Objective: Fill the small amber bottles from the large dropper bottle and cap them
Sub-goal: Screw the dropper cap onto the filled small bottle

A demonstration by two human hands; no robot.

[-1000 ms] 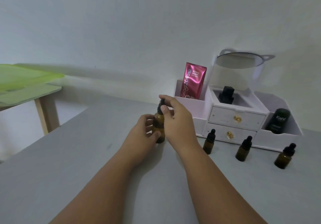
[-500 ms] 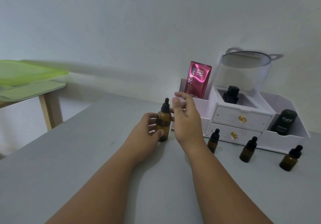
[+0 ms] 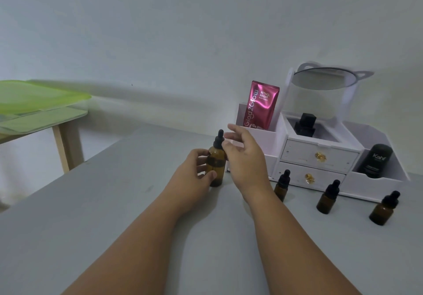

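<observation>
Grey table [image 3: 91, 237] fills most of the view, w/ a white organizer [image 3: 320, 155] at the back right against the wall: two drawers, a mirror on top, a pink serum pouch [image 3: 263, 103] in its left slot, a black tube [image 3: 375, 161] in the right tray.

Both forearms reach in from the bottom edge. Left hand [image 3: 192, 175] is wrapped round the body of the large dropper bottle [image 3: 216, 164], which stands upright on the table, just left of the organizer; thumb in front, fingers behind, so it's steadying the bottle. Right hand [image 3: 245, 155] sits just beside the bottle's neck, fingers spread & loose, gripping nothing; thumb looks to brush the shoulder of the bottle, can't tell if it truly touches.

Three small amber bottles stand in a loose row in front of the drawers, all w/ black dropper caps on: nearest one [image 3: 282, 188], middle [image 3: 327, 199], far right [image 3: 384, 209]. Well apart from the big bottle.

Step in hand, as I read it: opening the big bottle, early in the job, no small bottle uncapped yet. Next move prob. calls for the right fingers to close on the black cap [image 3: 219, 140] & twist while the left holds firm, then lift the pipette straight out w/o dripping.
</observation>
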